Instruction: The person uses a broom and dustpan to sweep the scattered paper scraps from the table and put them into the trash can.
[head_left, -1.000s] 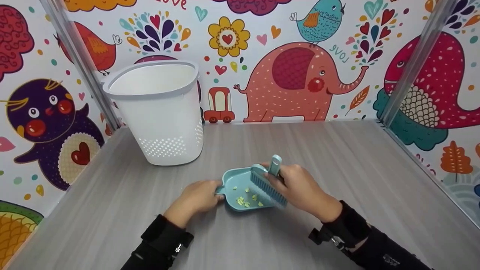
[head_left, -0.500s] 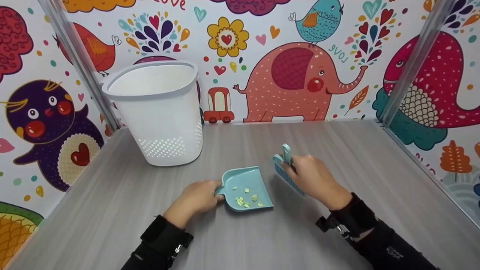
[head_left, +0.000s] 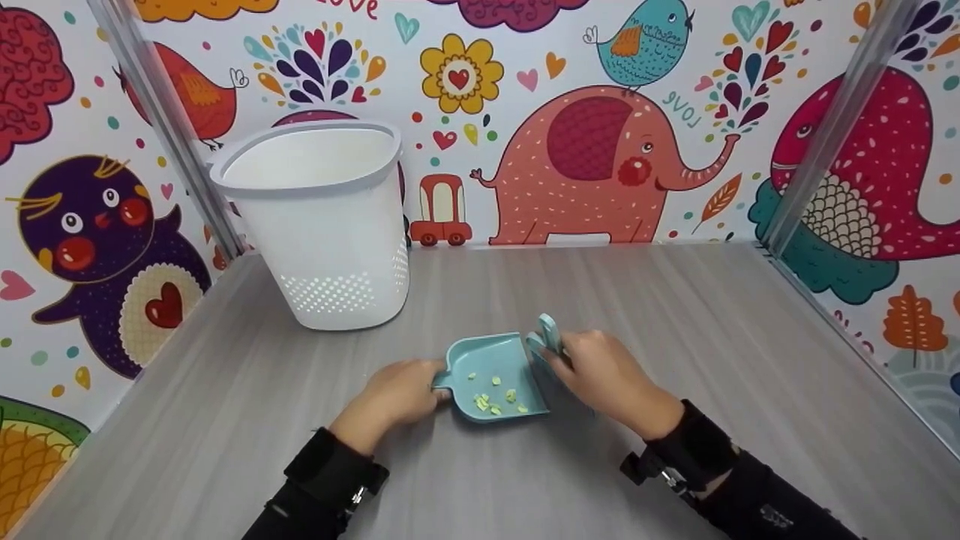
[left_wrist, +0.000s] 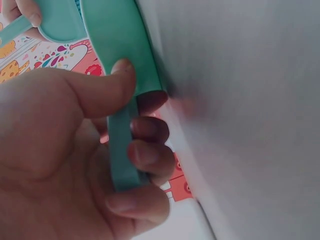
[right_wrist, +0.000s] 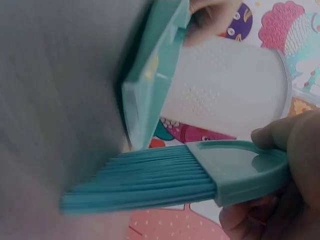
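A light teal dustpan [head_left: 491, 358] lies on the table with several small yellow-green scraps [head_left: 487, 403] in it. My left hand [head_left: 401, 390] grips its handle [left_wrist: 122, 150], fingers curled round it and thumb on top, as the left wrist view shows. My right hand [head_left: 604, 375] holds a teal hand brush [right_wrist: 240, 165] by its handle, just right of the dustpan's open edge. In the right wrist view the brush's bristles [right_wrist: 140, 180] point down to the table beside the dustpan. In the head view the hand hides most of the bristles.
A white waste bin [head_left: 322, 247] with a grey rim stands behind and left of the dustpan, against the back wall. Printed wall panels [head_left: 517, 60] with metal corner posts [head_left: 817, 150] close off the back and sides of the grey table [head_left: 480, 487].
The brush swung off the dustpan to the right, then came back left to near the pan's open edge. The left hand, dustpan and scraps have stayed in place.
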